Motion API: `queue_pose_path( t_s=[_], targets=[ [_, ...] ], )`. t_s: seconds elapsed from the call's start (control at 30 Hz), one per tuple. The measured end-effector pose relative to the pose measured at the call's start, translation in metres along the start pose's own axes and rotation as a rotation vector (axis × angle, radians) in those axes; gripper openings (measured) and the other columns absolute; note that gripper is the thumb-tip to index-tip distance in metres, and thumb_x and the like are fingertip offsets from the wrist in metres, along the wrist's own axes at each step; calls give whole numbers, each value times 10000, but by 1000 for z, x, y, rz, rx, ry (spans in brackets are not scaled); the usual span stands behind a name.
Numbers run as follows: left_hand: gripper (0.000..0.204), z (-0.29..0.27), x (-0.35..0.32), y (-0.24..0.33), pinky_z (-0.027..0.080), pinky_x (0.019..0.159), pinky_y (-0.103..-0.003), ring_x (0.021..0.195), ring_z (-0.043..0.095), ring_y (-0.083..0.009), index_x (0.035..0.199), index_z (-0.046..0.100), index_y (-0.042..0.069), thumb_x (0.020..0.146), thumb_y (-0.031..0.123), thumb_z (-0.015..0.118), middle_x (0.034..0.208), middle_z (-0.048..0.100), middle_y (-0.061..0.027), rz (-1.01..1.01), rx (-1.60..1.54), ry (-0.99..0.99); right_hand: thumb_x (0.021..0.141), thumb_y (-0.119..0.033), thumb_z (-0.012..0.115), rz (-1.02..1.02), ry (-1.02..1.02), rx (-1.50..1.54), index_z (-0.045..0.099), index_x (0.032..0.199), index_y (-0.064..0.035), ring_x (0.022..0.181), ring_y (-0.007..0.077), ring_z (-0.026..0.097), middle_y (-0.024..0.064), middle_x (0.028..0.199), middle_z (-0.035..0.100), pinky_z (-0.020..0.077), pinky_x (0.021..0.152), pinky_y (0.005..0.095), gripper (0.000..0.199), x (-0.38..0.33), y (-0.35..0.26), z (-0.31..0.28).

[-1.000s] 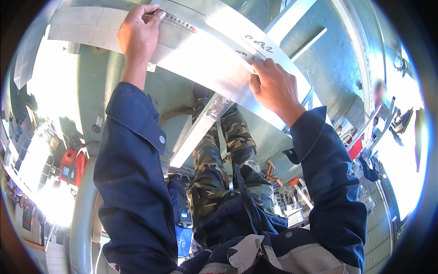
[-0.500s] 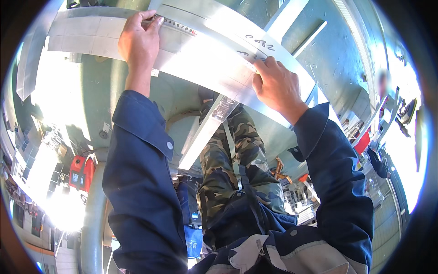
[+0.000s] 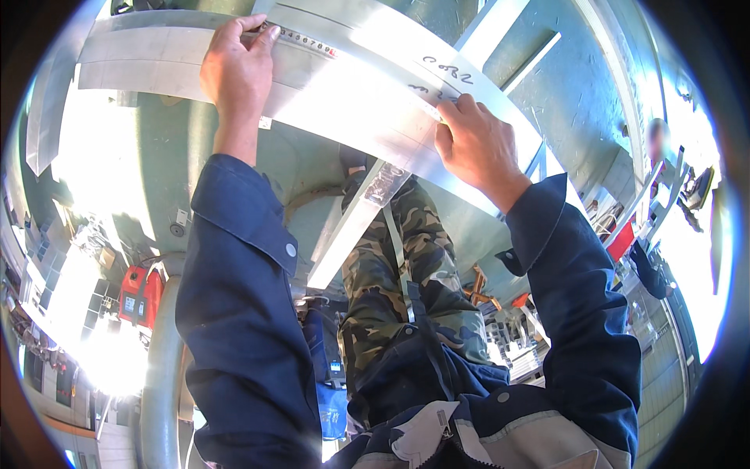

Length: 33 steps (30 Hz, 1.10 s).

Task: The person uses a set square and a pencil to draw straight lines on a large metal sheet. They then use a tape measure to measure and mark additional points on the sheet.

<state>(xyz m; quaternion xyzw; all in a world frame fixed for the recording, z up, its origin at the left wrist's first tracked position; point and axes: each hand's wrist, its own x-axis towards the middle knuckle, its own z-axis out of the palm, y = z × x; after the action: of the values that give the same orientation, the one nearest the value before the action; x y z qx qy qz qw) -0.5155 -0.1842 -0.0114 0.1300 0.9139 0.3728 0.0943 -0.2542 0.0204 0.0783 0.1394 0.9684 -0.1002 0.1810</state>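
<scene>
A long shiny metal sheet (image 3: 359, 94) with handwritten marks runs across the top of the view. My left hand (image 3: 234, 70) pins the end of a thin steel ruler (image 3: 308, 39) against the sheet's upper part with its fingertips. My right hand (image 3: 473, 144) grips the sheet's lower edge just under the marks, fingers curled on top; whether it holds anything small is hidden. Both arms wear dark blue sleeves. Below them are my legs in camouflage trousers (image 3: 391, 273).
A bright metal bar (image 3: 351, 227) slopes down under the sheet. Far below lie a red box (image 3: 141, 293), a grey pipe (image 3: 160, 375) and workshop clutter. Another person (image 3: 660, 148) stands at the right by steel framing.
Both hands keep their places on the sheet and the ruler. The view has tilted slightly, so the floor below sits lower in the picture.
</scene>
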Motion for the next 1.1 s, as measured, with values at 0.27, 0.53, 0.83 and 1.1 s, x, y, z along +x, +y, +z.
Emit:
queue_pose_path(
  t_s=[0.27,0.53,0.83,1.1],
  targets=[
    [222,0,1,-1,590,804,-383,864,777,-213,1116,849,197,930,306,902,983,829,3,11,12,-4,1007,-220,684,7,-23,4,714,1147,-93,934,319,744,129,1020,702,645,734,484,191,1,1,-1],
    [217,-1,0,-1,590,799,-382,861,776,-213,1111,851,192,930,297,906,980,827,-1,21,16,12,1004,-214,689,-3,-11,13,714,1126,-89,916,315,743,129,1014,702,641,724,485,177,1,1,-1],
    [230,0,1,-1,595,794,-380,850,777,-208,1111,856,186,918,297,916,975,826,-5,24,9,21,995,-212,696,-6,2,19,713,1125,-93,920,315,741,129,1000,692,638,717,485,177,2,2,0],
    [226,0,1,-2,595,789,-375,845,777,-202,1104,856,191,915,295,919,973,829,-3,18,12,22,992,-156,673,-14,19,54,642,1083,-89,927,335,751,138,997,672,637,715,517,118,1,2,1]
  ],
)
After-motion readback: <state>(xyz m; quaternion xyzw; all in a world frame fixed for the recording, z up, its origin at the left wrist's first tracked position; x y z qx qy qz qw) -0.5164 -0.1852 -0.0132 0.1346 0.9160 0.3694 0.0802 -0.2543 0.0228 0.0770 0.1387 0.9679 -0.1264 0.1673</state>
